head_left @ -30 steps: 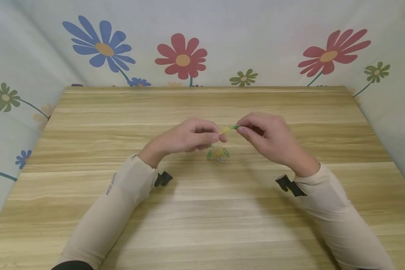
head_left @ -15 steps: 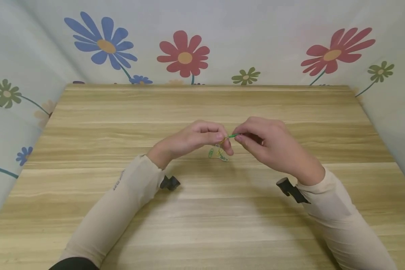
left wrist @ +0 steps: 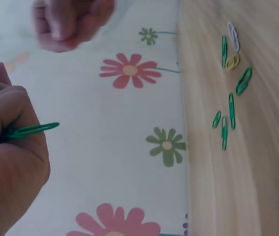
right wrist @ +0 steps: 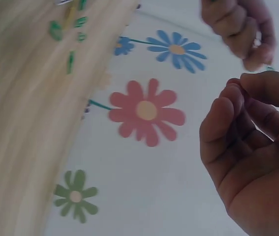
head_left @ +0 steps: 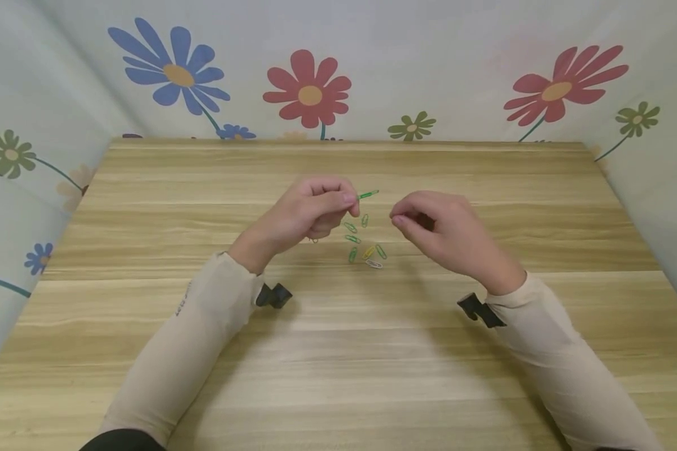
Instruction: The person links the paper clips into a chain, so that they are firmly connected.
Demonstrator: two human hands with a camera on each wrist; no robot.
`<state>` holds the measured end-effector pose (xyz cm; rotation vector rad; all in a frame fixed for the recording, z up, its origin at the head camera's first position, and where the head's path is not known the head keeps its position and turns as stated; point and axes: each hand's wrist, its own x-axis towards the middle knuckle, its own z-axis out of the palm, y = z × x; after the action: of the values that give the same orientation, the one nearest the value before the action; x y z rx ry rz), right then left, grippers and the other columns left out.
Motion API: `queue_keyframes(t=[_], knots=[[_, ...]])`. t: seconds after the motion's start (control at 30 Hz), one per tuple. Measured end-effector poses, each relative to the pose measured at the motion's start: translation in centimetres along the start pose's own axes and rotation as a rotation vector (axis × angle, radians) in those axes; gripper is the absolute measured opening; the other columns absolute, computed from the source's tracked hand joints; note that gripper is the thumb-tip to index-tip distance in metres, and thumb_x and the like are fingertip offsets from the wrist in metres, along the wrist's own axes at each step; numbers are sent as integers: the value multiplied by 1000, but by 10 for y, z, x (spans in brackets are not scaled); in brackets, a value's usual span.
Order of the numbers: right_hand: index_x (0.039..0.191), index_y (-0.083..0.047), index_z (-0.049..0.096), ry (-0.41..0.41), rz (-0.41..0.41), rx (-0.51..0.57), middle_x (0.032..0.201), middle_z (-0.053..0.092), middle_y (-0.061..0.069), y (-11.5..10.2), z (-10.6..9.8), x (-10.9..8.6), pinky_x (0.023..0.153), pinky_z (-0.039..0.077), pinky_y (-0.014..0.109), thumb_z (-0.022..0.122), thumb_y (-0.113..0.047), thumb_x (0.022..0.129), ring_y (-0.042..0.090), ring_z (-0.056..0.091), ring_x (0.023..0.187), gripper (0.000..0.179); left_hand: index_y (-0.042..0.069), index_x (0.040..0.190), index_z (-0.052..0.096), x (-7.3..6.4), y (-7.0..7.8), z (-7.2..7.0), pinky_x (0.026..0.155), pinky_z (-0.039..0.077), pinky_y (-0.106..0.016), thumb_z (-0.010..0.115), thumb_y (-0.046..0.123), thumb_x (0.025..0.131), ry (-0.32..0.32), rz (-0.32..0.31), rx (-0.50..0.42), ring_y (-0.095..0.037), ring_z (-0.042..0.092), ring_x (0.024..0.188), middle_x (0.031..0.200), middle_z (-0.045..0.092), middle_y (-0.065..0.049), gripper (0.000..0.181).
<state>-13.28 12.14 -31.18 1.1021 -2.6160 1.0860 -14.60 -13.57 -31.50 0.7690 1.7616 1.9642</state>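
My left hand pinches a green paper clip between thumb and forefinger, and the clip's end sticks out to the right. In the left wrist view this clip juts out of the curled fingers. A small wire loop shows under that hand; the rest is hidden in the palm. My right hand is apart from it, with thumb and forefinger tips together and nothing visible between them. Below the hands lie several loose green paper clips, a yellow paper clip and a white paper clip.
The wooden table stretches out all around the clips. Behind it hangs a pale curtain printed with flowers. Each sleeve bears a dark camera mount near the wrist, one on the left and one on the right.
A second ago both hands held joined yellow and green clips between them. My right hand has let go, and my left hand has moved up and left with the green clip, uncovering more loose clips.
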Motion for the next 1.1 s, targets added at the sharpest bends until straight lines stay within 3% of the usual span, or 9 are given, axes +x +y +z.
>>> queue_keyframes(t=[0.17,0.4,0.7,0.93,1.1], knots=[[102,-6,72,-197,178,-26,80,63,0,26,23,6,64,46,34,64,-8,98,17,54,69,9,3,94,69,-2,4,-5,41,18,-25,54,11,102,53,18,33,-15,23,44,53,32,-2,19],[113,-4,69,-345,224,-52,82,64,3,47,42,6,71,49,39,66,-6,93,21,58,75,20,2,99,72,-5,5,-8,40,18,-25,57,13,101,108,32,28,-15,22,43,52,34,-1,18],[120,-7,68,-387,261,3,81,62,2,53,48,4,69,47,38,69,-8,92,19,57,74,27,1,101,71,0,4,-8,40,18,-26,56,12,103,89,45,32,-15,23,43,54,35,-2,18],[117,-8,68,-403,240,-54,76,58,1,53,52,5,66,44,37,69,-7,92,18,52,69,26,1,102,70,1,3,-8,40,18,-26,55,12,103,76,48,48,-15,24,42,55,36,-2,18],[112,-7,67,-406,258,-70,82,62,3,52,53,6,71,48,40,70,-6,92,21,57,74,21,1,101,70,0,1,-8,40,18,-26,55,11,103,76,52,51,-14,24,43,55,35,-2,19]])
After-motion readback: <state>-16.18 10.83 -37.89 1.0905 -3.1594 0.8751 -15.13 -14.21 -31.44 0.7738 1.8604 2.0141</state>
